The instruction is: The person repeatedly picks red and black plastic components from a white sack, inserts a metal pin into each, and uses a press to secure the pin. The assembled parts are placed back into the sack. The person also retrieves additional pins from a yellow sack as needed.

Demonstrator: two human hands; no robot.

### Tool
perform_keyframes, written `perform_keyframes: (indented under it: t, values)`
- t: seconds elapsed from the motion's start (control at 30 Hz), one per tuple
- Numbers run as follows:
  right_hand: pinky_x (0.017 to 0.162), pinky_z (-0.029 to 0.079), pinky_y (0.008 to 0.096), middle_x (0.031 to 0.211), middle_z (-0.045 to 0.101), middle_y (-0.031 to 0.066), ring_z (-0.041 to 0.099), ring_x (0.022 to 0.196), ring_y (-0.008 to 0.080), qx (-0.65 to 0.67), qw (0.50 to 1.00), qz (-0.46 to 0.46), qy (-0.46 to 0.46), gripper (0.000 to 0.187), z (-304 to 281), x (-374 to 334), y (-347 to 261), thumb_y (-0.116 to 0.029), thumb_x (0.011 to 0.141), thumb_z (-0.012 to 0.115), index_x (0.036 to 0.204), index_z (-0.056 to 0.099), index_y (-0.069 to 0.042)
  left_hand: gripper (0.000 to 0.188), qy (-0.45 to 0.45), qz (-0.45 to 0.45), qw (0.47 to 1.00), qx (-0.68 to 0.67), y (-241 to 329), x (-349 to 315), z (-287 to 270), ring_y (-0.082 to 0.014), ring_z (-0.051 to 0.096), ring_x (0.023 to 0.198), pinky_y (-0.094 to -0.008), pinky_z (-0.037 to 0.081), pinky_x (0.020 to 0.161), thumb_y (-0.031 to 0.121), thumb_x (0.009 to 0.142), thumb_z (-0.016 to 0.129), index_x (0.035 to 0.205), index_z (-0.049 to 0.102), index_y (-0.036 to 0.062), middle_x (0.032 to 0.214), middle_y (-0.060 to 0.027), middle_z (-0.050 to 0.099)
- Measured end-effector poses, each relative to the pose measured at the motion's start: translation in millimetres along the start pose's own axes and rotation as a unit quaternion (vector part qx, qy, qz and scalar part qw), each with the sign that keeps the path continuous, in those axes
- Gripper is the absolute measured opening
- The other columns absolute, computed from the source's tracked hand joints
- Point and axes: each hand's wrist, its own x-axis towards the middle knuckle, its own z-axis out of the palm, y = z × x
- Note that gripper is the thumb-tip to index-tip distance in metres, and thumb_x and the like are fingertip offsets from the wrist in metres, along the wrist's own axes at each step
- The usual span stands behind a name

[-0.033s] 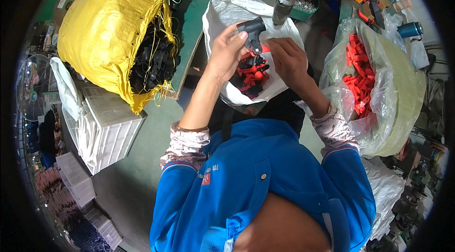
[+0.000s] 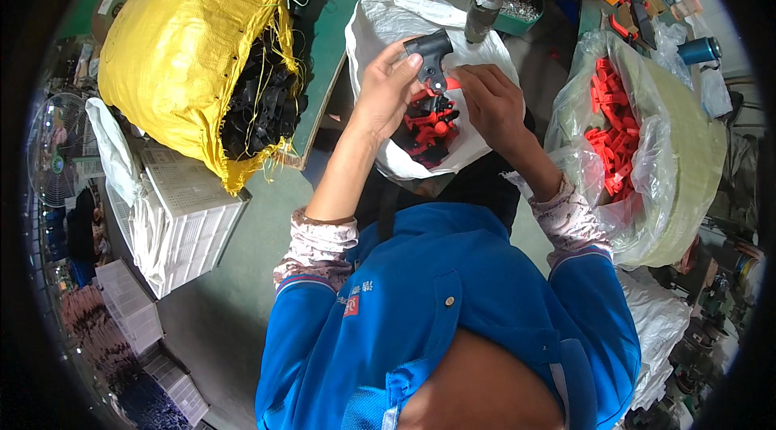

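Black angled fitting [image 2: 432, 53]: found gripped in left hand [image 2: 385, 86] above white bag [image 2: 478, 149], with red piece [image 2: 452, 83] at lower end. Found right hand [image 2: 491, 104] against red piece; could not tell whether pinching. Noted mixed parts [image 2: 435, 128] already in bag, with 2 stocks apparently left: black parts [image 2: 260, 94] in yellow sack [image 2: 174, 50], red parts [image 2: 616, 139] in clear bag [image 2: 671, 163].

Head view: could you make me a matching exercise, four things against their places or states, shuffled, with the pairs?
1. Left hand
2. Yellow sack
3. White bag
4. Clear plastic bag

A. On the right, showing red pieces
B. Holding a black part
C. In the middle, containing mixed red and black pieces
D. On the left, showing black pieces

Pairs: 1-B, 2-D, 3-C, 4-A
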Motion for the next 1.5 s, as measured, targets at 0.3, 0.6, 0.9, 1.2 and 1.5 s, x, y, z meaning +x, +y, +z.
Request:
perform_keyframes:
  t: [0.3, 0.6, 0.9, 1.2, 1.5]
  values:
    - [0.067, 0.052, 0.0335, 0.093, 0.064, 0.0089, 0.063, 0.08, 0.0258, 0.016, 1.0, 0.012, 0.002, 0.036, 0.5, -2.0, 0.6, 0.005, 0.069, 0.063, 0.104, 0.063, -0.005, 0.02, 0.008, -0.031, 0.999, -0.013, -10.3, 7.1, -8.6, -0.0161, 0.062, 0.088, -0.033, 0.056, 0.076, 0.011, 0.095, 0.051, 0.108, 0.053, -0.0049, 0.104, -0.0115, 0.06]
    - [0.066, 0.052, 0.033, 0.095, 0.065, 0.009, 0.063, 0.08, 0.0253, 0.009, 0.999, 0.034, -0.013, 0.038, 4.5, -2.8, -5.4, 0.003, 0.072, 0.064, 0.108, 0.063, -0.006, 0.022, 0.02, -0.059, 0.997, -0.044, -12.1, 6.6, -11.9, -0.0157, 0.066, 0.081, -0.0289, 0.057, 0.074, 0.017, 0.095, 0.052, 0.105, 0.057, -0.0027, 0.097, -0.01, 0.065]
    - [0.07, 0.049, 0.0341, 0.093, 0.065, 0.0076, 0.062, 0.08, 0.024, 0.012, 1.0, 0.011, 0.003, 0.037, 11.6, -5.2, -1.9, -0.002, 0.071, 0.06, 0.107, 0.063, -0.006, 0.032, 0.012, -0.02, 1.0, 0.009, -12.3, 4.7, -18.3, -0.0129, 0.061, 0.087, -0.0277, 0.053, 0.076, 0.013, 0.094, 0.053, 0.122, 0.05, -0.003, 0.102, -0.0096, 0.062]
    - [0.073, 0.049, 0.0342, 0.094, 0.065, 0.0082, 0.062, 0.083, 0.025, 0.016, 0.999, 0.014, 0.026, 0.04, 18.2, -10.3, 0.3, 0.002, 0.067, 0.061, 0.106, 0.064, -0.006, 0.042, -0.011, -0.001, 0.999, 0.031, -10.0, 3.1, -20.1, -0.0111, 0.059, 0.086, -0.0222, 0.047, 0.078, 0.012, 0.09, 0.062, 0.127, 0.048, -0.0005, 0.1, -0.009, 0.064]
    - [0.083, 0.048, 0.0392, 0.114, 0.059, 0.0143, 0.056, 0.102, 0.032, -0.053, 0.988, 0.123, -0.078, 0.045, 19.5, -9.3, 16.4, -0.013, 0.074, 0.071, 0.116, 0.057, -0.003, 0.064, 0.211, 0.253, 0.751, 0.573, -8.6, 22.8, -44.7, -0.0276, 0.051, 0.111, -0.0371, 0.04, 0.096, 0.023, 0.084, 0.067, 0.134, 0.035, 0.0, 0.12, -0.018, 0.054]
